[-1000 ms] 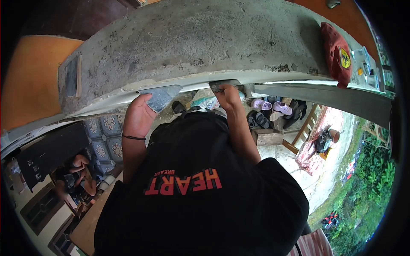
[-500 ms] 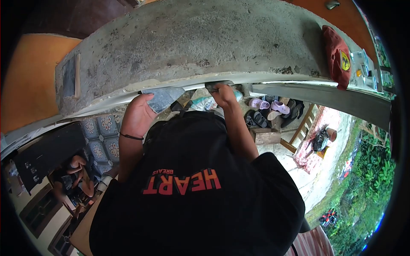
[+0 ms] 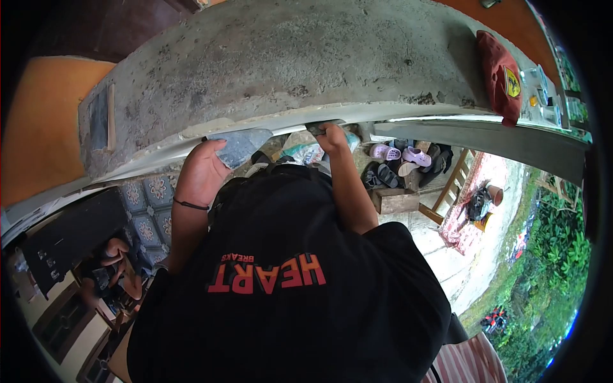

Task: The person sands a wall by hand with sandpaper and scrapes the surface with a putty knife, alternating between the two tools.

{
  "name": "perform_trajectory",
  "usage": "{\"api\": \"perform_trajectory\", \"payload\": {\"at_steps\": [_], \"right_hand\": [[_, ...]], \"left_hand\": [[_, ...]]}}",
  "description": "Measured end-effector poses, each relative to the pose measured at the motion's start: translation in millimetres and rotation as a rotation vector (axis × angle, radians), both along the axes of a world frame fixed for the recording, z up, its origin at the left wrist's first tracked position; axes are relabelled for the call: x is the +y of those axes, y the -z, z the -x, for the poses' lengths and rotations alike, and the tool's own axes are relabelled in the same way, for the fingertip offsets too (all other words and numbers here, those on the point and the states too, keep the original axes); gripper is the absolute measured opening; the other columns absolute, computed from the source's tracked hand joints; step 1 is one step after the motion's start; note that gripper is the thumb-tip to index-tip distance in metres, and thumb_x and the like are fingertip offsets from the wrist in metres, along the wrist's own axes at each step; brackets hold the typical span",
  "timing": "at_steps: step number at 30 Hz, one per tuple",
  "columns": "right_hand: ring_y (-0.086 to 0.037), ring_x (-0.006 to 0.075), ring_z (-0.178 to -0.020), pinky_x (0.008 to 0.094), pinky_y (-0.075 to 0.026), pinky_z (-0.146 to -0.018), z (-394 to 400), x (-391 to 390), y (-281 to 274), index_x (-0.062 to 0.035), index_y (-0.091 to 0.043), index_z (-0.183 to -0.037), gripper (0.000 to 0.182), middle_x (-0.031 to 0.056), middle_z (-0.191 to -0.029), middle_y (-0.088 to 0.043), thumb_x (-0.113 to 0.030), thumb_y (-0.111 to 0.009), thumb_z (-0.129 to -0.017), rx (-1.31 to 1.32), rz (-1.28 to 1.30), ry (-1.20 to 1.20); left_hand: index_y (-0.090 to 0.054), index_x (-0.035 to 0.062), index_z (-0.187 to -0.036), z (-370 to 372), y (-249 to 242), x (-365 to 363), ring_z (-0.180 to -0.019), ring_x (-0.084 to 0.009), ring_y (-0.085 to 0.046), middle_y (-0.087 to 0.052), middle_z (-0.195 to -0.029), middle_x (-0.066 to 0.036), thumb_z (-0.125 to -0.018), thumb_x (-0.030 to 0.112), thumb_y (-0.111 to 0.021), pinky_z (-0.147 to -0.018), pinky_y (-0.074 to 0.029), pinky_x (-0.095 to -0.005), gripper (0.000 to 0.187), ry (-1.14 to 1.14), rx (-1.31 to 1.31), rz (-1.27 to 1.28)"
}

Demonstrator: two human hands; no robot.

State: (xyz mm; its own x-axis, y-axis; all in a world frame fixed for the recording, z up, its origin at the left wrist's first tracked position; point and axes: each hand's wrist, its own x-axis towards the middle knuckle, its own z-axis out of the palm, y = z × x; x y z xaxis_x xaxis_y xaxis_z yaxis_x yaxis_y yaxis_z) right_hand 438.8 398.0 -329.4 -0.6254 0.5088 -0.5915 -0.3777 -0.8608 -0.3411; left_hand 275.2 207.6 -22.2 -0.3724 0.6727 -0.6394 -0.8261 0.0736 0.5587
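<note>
My left hand [image 3: 200, 171], wearing a dark wrist band, is closed on a flat grey plate [image 3: 240, 145] with a smeared, mottled surface. Its thumb lies along the plate's upper left corner, and the plate is just below the front edge of a rough concrete ledge [image 3: 274, 57]. Closed fingers of my right hand [image 3: 332, 137] grip a smaller dark grey flat piece [image 3: 315, 127], held up at the pale face under the ledge's edge. Part of that piece is hidden by the fingers.
A red cap [image 3: 497, 73] rests at the ledge's right end beside clear containers [image 3: 539, 96]. A wooden strip [image 3: 112, 117] lies at its left end. Below are purple clogs [image 3: 416, 157], other footwear, a plastic bag [image 3: 306, 153] and a wooden bench [image 3: 456, 182]. Another person [image 3: 115, 262] sits lower left.
The whole view has shifted slightly. Both hands keep their grips, with the plate and the dark piece in nearly the same places along the ledge's edge.
</note>
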Motion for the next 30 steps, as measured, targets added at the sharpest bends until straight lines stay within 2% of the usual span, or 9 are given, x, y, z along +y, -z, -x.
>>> {"api": "perform_trajectory", "payload": {"at_steps": [2,5,7,14,17,19,22,24,30], "right_hand": [[-0.045,0.0338,-0.108,0.0449,-0.034,-0.098,1.7,-6.2,-79.2,0.0114,-0.037,-0.114,0.038,0.0214,-0.119,-0.042,0.008,-0.031,-0.077,-0.013,0.001,-0.001],[-0.044,0.0339,-0.11,0.0456,-0.034,-0.098,-13.8,-19.3,-130.3,0.0111,-0.036,-0.114,0.037,0.022,-0.119,-0.041,0.008,-0.032,-0.077,0.056,0.04,-0.044],[-0.046,0.0307,-0.104,0.0422,-0.038,-0.092,-16.6,-24.2,-181.4,0.013,-0.041,-0.108,0.03,0.0181,-0.112,-0.047,0.008,-0.037,-0.078,0.005,0.042,0.01],[-0.047,0.0304,-0.101,0.0429,-0.039,-0.091,6.0,-7.2,-51.5,0.0067,-0.043,-0.11,0.037,0.0176,-0.111,-0.046,0.011,-0.035,-0.075,0.124,0.08,-0.091],[-0.046,0.0308,-0.106,0.0425,-0.037,-0.094,-1.8,-6.0,-23.8,0.0064,-0.041,-0.113,0.04,0.0184,-0.115,-0.044,0.011,-0.031,-0.075,-0.013,0.108,-0.007],[-0.045,0.031,-0.108,0.0434,-0.036,-0.095,-2.6,0.3,-77.5,0.0063,-0.04,-0.115,0.041,0.0187,-0.118,-0.043,0.01,-0.031,-0.075,0.034,0.117,-0.053],[-0.043,0.0314,-0.111,0.0439,-0.035,-0.096,-6.6,-18.4,-166.2,0.0067,-0.039,-0.116,0.042,0.0191,-0.122,-0.041,0.01,-0.031,-0.075,0.07,0.132,-0.092],[-0.043,0.0316,-0.111,0.0424,-0.035,-0.097,-2.2,-26.0,-173.5,0.0072,-0.039,-0.116,0.04,0.0184,-0.122,-0.041,0.009,-0.032,-0.076,0.045,0.107,-0.065],[-0.045,0.0323,-0.108,0.042,-0.035,-0.098,34.7,-34.5,-25.8,0.0084,-0.039,-0.115,0.041,0.02,-0.116,-0.045,0.009,-0.031,-0.074,0.046,0.095,-0.096]], "left_hand": [[-0.045,-0.0055,-0.108,3.4,3.6,-1.6,-0.104,-0.0264,-0.051,-0.053,-0.108,-0.015,-0.078,0.008,-0.048,-0.092,-0.038,-0.0406,0.034,0.016,0.025,-0.002],[-0.044,-0.0045,-0.11,5.4,2.5,-0.7,-0.106,-0.0267,-0.05,-0.053,-0.11,-0.015,-0.08,0.009,-0.046,-0.093,-0.038,-0.042,0.033,0.018,0.013,0.018],[-0.044,-0.0045,-0.111,3.4,-0.9,0.6,-0.106,-0.027,-0.05,-0.053,-0.111,-0.015,-0.08,0.009,-0.046,-0.093,-0.038,-0.0424,0.033,0.018,-0.004,0.002],[-0.043,-0.0042,-0.111,5.5,5.3,-3.3,-0.107,-0.0271,-0.05,-0.052,-0.113,-0.015,-0.08,0.01,-0.047,-0.093,-0.038,-0.0419,0.034,0.012,-0.023,0.003],[-0.043,-0.0036,-0.111,2.2,5.3,-1.8,-0.107,-0.0262,-0.05,-0.052,-0.113,-0.014,-0.081,0.01,-0.047,-0.093,-0.038,-0.0414,0.034,0.032,-0.002,-0.042],[-0.047,-0.0056,-0.106,0.8,3.4,-1.1,-0.103,-0.0261,-0.052,-0.054,-0.107,-0.015,-0.078,0.009,-0.05,-0.092,-0.038,-0.0396,0.032,-0.03,0.035,-0.023],[-0.045,-0.0025,-0.11,1.2,4.8,-4.2,-0.106,-0.0246,-0.051,-0.053,-0.111,-0.014,-0.081,0.011,-0.048,-0.092,-0.038,-0.0401,0.032,-0.001,0.018,-0.035],[-0.045,-0.0026,-0.11,0.7,10.7,-4.7,-0.106,-0.0248,-0.051,-0.053,-0.111,-0.014,-0.081,0.011,-0.048,-0.092,-0.038,-0.04,0.032,-0.014,0.03,-0.053],[-0.046,-0.0042,-0.109,3.6,8.8,-5.8,-0.105,-0.0253,-0.051,-0.054,-0.109,-0.014,-0.08,0.01,-0.048,-0.092,-0.039,-0.0402,0.032,0.011,0.017,-0.056]]}}
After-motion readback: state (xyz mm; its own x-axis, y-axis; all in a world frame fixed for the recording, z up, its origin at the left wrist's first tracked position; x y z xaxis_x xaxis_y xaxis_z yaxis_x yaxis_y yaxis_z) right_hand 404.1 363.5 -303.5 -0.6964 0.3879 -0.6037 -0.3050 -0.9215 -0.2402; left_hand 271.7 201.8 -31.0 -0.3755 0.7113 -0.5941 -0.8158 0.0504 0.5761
